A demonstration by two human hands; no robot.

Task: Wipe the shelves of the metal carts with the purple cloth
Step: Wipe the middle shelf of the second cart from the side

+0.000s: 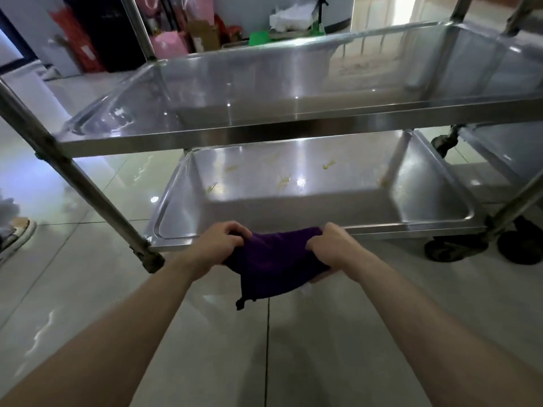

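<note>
The left hand (219,243) and the right hand (332,245) were both closed on the purple cloth (270,265), fingers curled round its upper edge, one hand at each end. The cloth was bunched between the two hands and hung down below them, with a small corner dangling at its lowest point. It was held at the near rim of the lower shelf (338,201) of the metal cart (88,186), over the tiled floor (293,348); whether it touched that rim could not be determined. The cloth did not lie on the floor of either shelf. The lower shelf was a shallow steel tray and carried several yellowish stains (285,180), scattered across its middle and far half. The upper shelf (293,83), a like tray, sat above and further from the person, and no stain could be made out on it. The cart stood on dark castor wheels (449,249), two of which were visible at the near right corner. Part of a second metal cart (499,148) stood just beside the first, on the right. Beyond the carts, against the far wall, stood a group of red, pink and dark bags (170,42) and a green item (258,38). A shoe (17,233) was visible on the floor at the left edge.
</note>
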